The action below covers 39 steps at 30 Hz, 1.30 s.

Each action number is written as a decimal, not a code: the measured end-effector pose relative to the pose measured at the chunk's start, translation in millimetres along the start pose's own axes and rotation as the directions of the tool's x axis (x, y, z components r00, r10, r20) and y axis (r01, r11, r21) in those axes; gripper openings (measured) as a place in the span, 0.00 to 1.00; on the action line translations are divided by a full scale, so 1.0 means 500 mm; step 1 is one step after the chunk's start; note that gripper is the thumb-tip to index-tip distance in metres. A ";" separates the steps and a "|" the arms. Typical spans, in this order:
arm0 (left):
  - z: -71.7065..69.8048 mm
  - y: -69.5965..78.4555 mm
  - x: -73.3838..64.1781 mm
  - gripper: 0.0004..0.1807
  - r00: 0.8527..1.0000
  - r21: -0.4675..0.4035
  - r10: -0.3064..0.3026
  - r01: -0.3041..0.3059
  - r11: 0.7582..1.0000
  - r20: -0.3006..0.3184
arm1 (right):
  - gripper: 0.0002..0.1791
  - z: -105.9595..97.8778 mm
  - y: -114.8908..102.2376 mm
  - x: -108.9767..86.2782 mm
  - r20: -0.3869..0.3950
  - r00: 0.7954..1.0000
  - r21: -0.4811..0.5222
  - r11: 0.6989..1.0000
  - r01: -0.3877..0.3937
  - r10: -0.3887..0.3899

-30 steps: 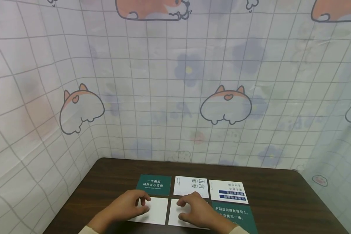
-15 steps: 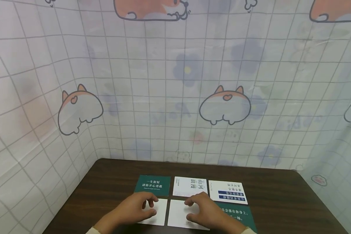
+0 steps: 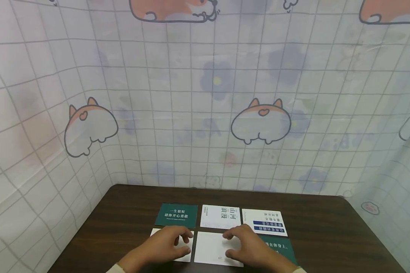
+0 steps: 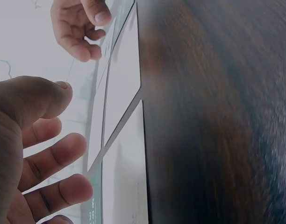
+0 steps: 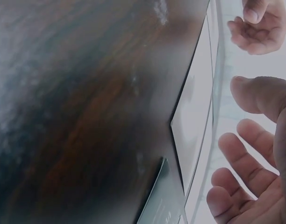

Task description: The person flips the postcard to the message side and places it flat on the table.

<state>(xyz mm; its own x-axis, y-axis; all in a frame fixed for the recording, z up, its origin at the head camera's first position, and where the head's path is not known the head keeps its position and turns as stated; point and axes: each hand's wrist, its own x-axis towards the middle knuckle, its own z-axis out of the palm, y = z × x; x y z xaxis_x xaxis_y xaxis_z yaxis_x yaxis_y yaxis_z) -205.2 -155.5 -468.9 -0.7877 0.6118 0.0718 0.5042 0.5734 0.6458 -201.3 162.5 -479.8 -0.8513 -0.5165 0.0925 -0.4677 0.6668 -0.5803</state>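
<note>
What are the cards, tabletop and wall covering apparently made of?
Cards: probably stiff printed paper, smooth; thin, flat, some lettered. Tabletop: dark wood or wood-look laminate, slightly glossy; grain streaks and pale reflections. Wall covering: likely fabric or plastic sheet, mostly matte; its printed grid bends and creases.

It looks like a screened-off nook, with corgi-print sheeting (image 3: pixel 181 94) behind and beside a wood-grain table (image 3: pixel 328 227).

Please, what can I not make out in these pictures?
Head view: near-left white card, partly covered by left hand.
Head view: lettering on near green card, partly covered by right hand.
Head view: smallest line on far green card, too small.
Right wrist: near green card, cut by bottom edge.
</note>
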 end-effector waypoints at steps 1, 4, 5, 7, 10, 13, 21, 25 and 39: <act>0.002 0.001 0.002 0.16 1.000 0.004 0.001 -0.001 1.000 -0.001 | 0.19 -0.003 0.001 -0.002 0.002 1.000 0.002 1.000 -0.001 0.001; 0.008 0.006 0.008 0.15 1.000 0.010 -0.006 0.006 1.000 0.000 | 0.20 -0.012 0.004 -0.009 0.006 1.000 0.015 1.000 -0.004 0.004; 0.010 0.009 0.010 0.15 1.000 0.007 -0.010 0.010 1.000 0.004 | 0.21 -0.015 0.005 -0.012 0.010 1.000 0.021 1.000 -0.009 0.008; 0.014 0.013 0.016 0.15 1.000 -0.003 -0.025 0.025 1.000 0.015 | 0.21 -0.020 0.008 -0.018 0.016 1.000 0.028 0.999 -0.016 0.016; 0.022 0.019 0.024 0.15 0.999 -0.011 -0.028 0.028 1.000 0.027 | 0.22 -0.024 0.012 -0.025 0.027 0.999 0.035 0.999 -0.034 0.033; 0.031 0.023 0.032 0.16 1.000 0.008 -0.018 0.018 1.000 0.022 | 0.23 -0.025 0.016 -0.030 0.023 0.999 0.035 0.999 -0.038 0.037; 0.054 0.033 0.049 0.15 1.000 0.014 -0.012 0.012 1.000 0.021 | 0.24 -0.035 0.029 -0.043 -0.002 1.000 0.004 1.000 -0.030 0.030; 0.062 0.042 0.056 0.15 1.000 0.024 -0.001 0.001 1.000 0.024 | 0.24 -0.041 0.044 -0.054 -0.001 1.000 0.007 1.000 -0.031 0.031; 0.086 0.073 0.083 0.16 0.999 0.063 0.007 -0.011 0.998 0.049 | 0.24 -0.049 0.084 -0.087 -0.079 0.996 -0.066 0.997 0.046 -0.051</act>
<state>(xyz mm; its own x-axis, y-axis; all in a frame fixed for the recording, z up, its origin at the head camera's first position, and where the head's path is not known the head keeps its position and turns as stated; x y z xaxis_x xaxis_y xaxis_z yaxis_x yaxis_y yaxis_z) -204.5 -85.7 -475.0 -0.7656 0.6421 0.0391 0.5338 0.6002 0.5957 -189.9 226.2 -488.2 -0.8424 -0.5058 0.1856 -0.5209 0.6766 -0.5204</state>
